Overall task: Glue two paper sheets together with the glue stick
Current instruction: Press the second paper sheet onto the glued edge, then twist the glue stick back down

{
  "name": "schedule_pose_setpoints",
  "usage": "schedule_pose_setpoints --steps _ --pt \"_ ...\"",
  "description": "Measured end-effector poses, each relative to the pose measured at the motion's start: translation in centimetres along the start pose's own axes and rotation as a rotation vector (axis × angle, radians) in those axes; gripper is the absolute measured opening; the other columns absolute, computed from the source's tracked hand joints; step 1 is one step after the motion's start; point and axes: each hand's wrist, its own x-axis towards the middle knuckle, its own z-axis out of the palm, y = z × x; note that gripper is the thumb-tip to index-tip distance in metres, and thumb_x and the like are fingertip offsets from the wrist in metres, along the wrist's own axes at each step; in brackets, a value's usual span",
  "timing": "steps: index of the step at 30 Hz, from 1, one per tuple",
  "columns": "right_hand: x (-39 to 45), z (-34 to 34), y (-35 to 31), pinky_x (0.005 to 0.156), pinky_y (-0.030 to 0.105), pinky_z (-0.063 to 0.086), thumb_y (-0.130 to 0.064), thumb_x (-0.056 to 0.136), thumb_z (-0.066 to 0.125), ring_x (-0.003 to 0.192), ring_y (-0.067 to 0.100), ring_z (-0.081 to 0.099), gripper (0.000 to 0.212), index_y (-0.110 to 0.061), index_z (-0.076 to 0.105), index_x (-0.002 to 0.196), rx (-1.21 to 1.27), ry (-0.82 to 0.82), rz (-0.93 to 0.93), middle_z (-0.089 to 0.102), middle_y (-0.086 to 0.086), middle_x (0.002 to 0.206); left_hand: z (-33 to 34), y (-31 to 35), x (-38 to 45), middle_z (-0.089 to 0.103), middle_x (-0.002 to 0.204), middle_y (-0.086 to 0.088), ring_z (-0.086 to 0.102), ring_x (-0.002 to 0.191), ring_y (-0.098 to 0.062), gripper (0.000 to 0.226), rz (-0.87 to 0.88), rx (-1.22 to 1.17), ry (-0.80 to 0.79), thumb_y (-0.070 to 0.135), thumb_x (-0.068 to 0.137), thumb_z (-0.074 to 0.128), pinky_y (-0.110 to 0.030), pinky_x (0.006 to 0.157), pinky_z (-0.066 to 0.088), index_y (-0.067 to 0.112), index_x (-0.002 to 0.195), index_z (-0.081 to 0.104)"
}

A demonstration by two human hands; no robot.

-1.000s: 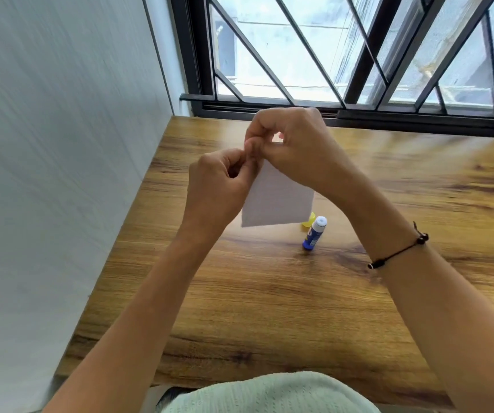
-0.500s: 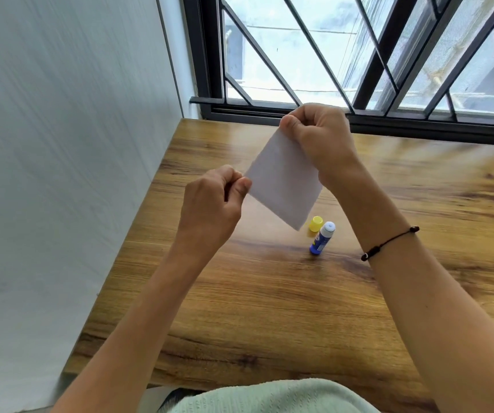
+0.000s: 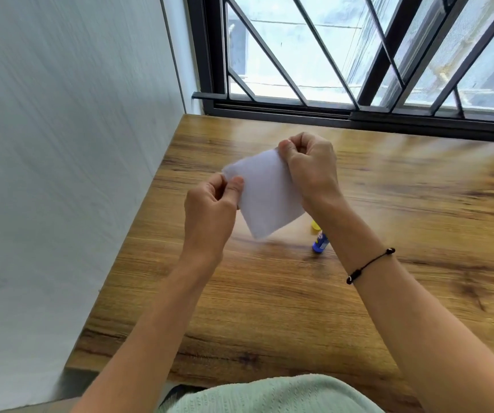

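I hold a small white paper (image 3: 266, 193) in the air above the wooden table (image 3: 269, 293). My left hand (image 3: 210, 210) pinches its left corner between thumb and forefinger. My right hand (image 3: 311, 165) pinches its upper right corner. Whether it is one sheet or two pressed together I cannot tell. The blue glue stick (image 3: 319, 242) lies on the table just below my right wrist, partly hidden by it. Its yellow cap (image 3: 315, 225) sits beside it, mostly hidden by the paper and wrist.
A white wall (image 3: 61, 174) runs along the table's left edge. A black-framed barred window (image 3: 359, 70) stands at the table's far edge. A black cord bracelet is on my right wrist.
My hands have moved apart from a close pinch to opposite corners of the paper. The paper has turned and dropped lower, and my left hand has come back to its corner.
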Motion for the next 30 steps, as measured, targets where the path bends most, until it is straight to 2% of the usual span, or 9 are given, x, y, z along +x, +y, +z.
schedule_pose_setpoints --steps 3,5,8,10,13,19,22,26,30 --pt "-0.2 -0.2 -0.2 0.064 0.031 0.043 -0.017 0.081 0.059 0.07 0.015 0.052 0.016 -0.021 0.059 0.066 0.028 -0.068 0.074 0.057 -0.002 0.068 -0.7 -1.0 0.7 0.051 0.047 0.015 0.039 0.044 -0.001 0.025 -0.066 0.007 0.037 0.023 0.087 0.057 -0.017 0.046 0.036 0.016 0.063 0.061" --pt "-0.4 -0.6 -0.3 0.051 0.028 0.044 -0.01 0.082 0.053 0.059 0.016 0.053 0.016 -0.014 0.06 0.069 0.072 -0.119 0.123 0.058 0.003 0.064 -1.5 -2.0 1.1 0.053 0.046 0.017 0.043 0.042 0.001 0.026 -0.117 0.037 0.024 0.02 0.088 0.056 -0.014 0.044 0.036 0.018 0.063 0.06" --pt "-0.6 -1.1 -0.1 0.039 0.025 0.044 -0.007 0.086 0.046 0.046 0.016 0.054 0.019 -0.006 0.062 0.075 -0.011 -0.165 0.056 0.062 0.01 0.061 -2.6 -3.6 1.6 0.059 0.06 0.006 0.05 0.054 -0.006 0.023 -0.219 0.166 -0.062 0.02 0.089 0.055 -0.021 0.051 0.042 0.011 0.068 0.062" --pt "-1.3 -0.6 0.1 0.045 0.031 0.049 -0.012 0.089 0.044 0.051 0.021 0.059 0.024 -0.005 0.063 0.075 -0.18 -0.207 -0.04 0.066 0.013 0.067 -2.7 -4.7 1.7 0.062 0.067 -0.003 0.053 0.06 -0.014 0.022 -0.268 0.26 -0.117 0.018 0.088 0.055 -0.03 0.058 0.046 0.007 0.071 0.063" --pt "-3.7 0.6 1.6 0.065 0.039 0.052 -0.015 0.09 0.046 0.069 0.027 0.062 0.022 -0.005 0.065 0.085 -0.458 -0.24 -0.204 0.069 0.012 0.077 -2.1 -5.9 1.5 0.067 0.081 -0.015 0.06 0.073 -0.027 0.022 -0.269 0.457 -0.156 0.02 0.088 0.055 -0.045 0.073 0.051 0.002 0.078 0.063" --pt "-8.5 0.6 4.3 0.072 0.041 0.05 -0.013 0.09 0.044 0.082 0.031 0.06 0.021 -0.007 0.063 0.096 -0.61 -0.368 -0.246 0.068 0.012 0.092 -1.7 -6.9 0.6 0.068 0.089 -0.009 0.06 0.083 -0.026 0.025 -0.131 0.808 -0.101 0.031 0.085 0.058 -0.03 0.069 0.043 0.009 0.095 0.062" --pt "-10.2 -0.3 4.4 0.07 0.039 0.05 -0.011 0.09 0.046 0.079 0.03 0.06 0.019 -0.004 0.063 0.095 -0.577 -0.335 -0.296 0.067 0.013 0.09 -2.4 -7.0 0.2 0.066 0.093 -0.012 0.06 0.09 -0.031 0.032 -0.096 0.898 -0.043 0.036 0.086 0.056 -0.036 0.074 0.046 0.01 0.105 0.056" --pt "-12.5 -2.3 4.9 0.069 0.034 0.051 -0.012 0.09 0.053 0.076 0.023 0.061 0.013 -0.008 0.066 0.093 -0.568 -0.271 -0.274 0.069 0.009 0.087 -2.6 -6.5 -1.2 0.065 0.095 -0.011 0.059 0.092 -0.031 0.027 -0.034 0.891 -0.045 0.027 0.087 0.056 -0.037 0.076 0.046 0.01 0.108 0.055" --pt "-13.6 -4.3 6.9 0.069 0.017 0.042 -0.011 0.087 0.059 0.073 0.01 0.056 0.01 -0.011 0.068 0.089 -0.546 -0.226 -0.151 0.07 0.005 0.086 -0.3 -5.6 -3.0 0.057 0.076 -0.001 0.055 0.077 -0.02 0.021 0.037 0.705 -0.196 0.018 0.086 0.057 -0.028 0.072 0.04 0.01 0.105 0.059"
